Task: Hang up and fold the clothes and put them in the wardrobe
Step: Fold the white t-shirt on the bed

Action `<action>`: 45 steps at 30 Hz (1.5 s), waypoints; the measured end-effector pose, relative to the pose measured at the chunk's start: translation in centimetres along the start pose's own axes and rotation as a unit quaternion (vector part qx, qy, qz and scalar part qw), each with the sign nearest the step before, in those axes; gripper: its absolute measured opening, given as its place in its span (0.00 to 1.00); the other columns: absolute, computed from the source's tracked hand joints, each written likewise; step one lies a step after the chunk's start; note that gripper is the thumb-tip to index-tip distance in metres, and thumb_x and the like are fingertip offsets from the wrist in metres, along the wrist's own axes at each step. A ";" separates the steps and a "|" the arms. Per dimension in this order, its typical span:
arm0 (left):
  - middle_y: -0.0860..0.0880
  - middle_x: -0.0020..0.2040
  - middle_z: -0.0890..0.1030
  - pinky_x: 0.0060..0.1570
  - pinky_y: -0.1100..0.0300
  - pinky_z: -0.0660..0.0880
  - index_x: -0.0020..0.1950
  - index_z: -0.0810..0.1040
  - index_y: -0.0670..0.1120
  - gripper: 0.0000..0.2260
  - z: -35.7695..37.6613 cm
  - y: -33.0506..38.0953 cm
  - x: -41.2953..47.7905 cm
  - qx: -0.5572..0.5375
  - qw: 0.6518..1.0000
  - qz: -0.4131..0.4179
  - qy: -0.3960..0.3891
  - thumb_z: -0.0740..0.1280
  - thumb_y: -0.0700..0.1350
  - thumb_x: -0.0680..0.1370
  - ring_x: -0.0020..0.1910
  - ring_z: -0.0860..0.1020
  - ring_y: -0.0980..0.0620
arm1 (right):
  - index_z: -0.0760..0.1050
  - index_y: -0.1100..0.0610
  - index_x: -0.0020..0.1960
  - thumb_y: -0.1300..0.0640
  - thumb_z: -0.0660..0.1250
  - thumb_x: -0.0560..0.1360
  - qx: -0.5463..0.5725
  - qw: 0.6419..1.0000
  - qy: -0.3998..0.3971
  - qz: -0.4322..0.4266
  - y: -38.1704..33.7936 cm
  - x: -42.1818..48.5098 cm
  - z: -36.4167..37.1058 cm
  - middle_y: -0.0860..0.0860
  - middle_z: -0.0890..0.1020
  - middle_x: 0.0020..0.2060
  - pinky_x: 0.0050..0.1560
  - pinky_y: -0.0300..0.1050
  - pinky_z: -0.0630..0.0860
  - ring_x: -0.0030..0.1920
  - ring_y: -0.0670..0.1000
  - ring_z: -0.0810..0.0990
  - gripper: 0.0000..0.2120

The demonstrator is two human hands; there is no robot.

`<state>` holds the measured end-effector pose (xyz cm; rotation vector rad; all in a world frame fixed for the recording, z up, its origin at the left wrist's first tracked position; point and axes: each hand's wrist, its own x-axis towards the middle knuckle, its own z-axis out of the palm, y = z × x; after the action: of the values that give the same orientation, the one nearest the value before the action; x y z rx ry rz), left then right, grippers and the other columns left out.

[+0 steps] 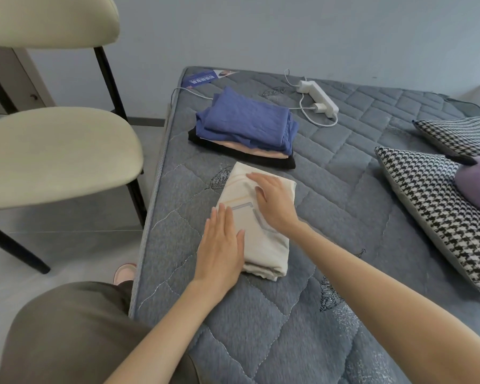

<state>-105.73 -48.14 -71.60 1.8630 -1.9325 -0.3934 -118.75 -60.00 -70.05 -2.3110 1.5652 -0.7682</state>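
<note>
Grey quilted mattress [330, 189] lies bare around the cream folded garment [261, 245] near its left edge; left hand [222, 250] and right hand [275, 200] press it flat-fingered, stacked clothes [244, 126] just beyond.

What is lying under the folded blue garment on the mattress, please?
Under the blue garment lies a peach garment, then a black garment at the bottom. Only their front edges show; the rest is covered.
</note>
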 end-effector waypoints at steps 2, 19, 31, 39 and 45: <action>0.41 0.78 0.41 0.76 0.56 0.40 0.77 0.40 0.38 0.27 0.1 0.3 0.6 0.007 1.000 -0.027 -0.013 0.46 0.50 0.84 0.78 0.40 0.46 | 0.73 0.56 0.69 0.64 0.58 0.80 -0.017 0.998 -0.033 -0.046 -0.6 0.1 0.8 0.52 0.76 0.67 0.69 0.44 0.61 0.68 0.54 0.70 0.18; 0.40 0.77 0.36 0.73 0.55 0.34 0.77 0.38 0.37 0.37 3.4 -1.3 0.6 0.085 0.995 -0.045 -0.010 0.49 0.58 0.80 0.77 0.37 0.46 | 0.50 0.40 0.78 0.47 0.46 0.83 -0.180 0.975 -0.129 -0.011 0.7 0.8 4.6 0.41 0.54 0.77 0.76 0.52 0.44 0.78 0.50 0.50 0.23; 0.40 0.77 0.36 0.74 0.55 0.35 0.77 0.39 0.37 0.28 2.2 -1.5 0.8 0.093 0.993 -0.038 -0.061 0.44 0.50 0.83 0.77 0.37 0.46 | 0.47 0.44 0.78 0.49 0.44 0.84 -0.089 0.979 -0.148 0.110 0.4 -3.0 3.9 0.47 0.45 0.79 0.74 0.51 0.33 0.78 0.52 0.38 0.23; 0.40 0.78 0.38 0.75 0.54 0.39 0.77 0.41 0.37 0.28 1.8 -1.4 0.8 0.103 0.991 -0.033 -0.080 0.46 0.50 0.83 0.77 0.39 0.46 | 0.47 0.43 0.79 0.47 0.47 0.83 -0.089 0.981 -0.088 0.148 -0.5 -8.3 3.2 0.48 0.45 0.79 0.76 0.53 0.40 0.78 0.52 0.42 0.24; 0.39 0.77 0.36 0.75 0.53 0.38 0.77 0.39 0.36 0.28 1.2 -1.1 1.0 0.115 0.987 -0.037 -0.105 0.45 0.50 0.84 0.77 0.38 0.45 | 0.46 0.46 0.79 0.48 0.46 0.83 -0.101 0.979 -0.099 0.146 -0.7 -8.7 2.6 0.51 0.45 0.79 0.76 0.52 0.40 0.78 0.54 0.42 0.25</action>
<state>-105.36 -49.28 -73.10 2.1186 -2.1283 -0.4189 -119.27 -51.98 -74.41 -2.1365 1.9012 -0.3108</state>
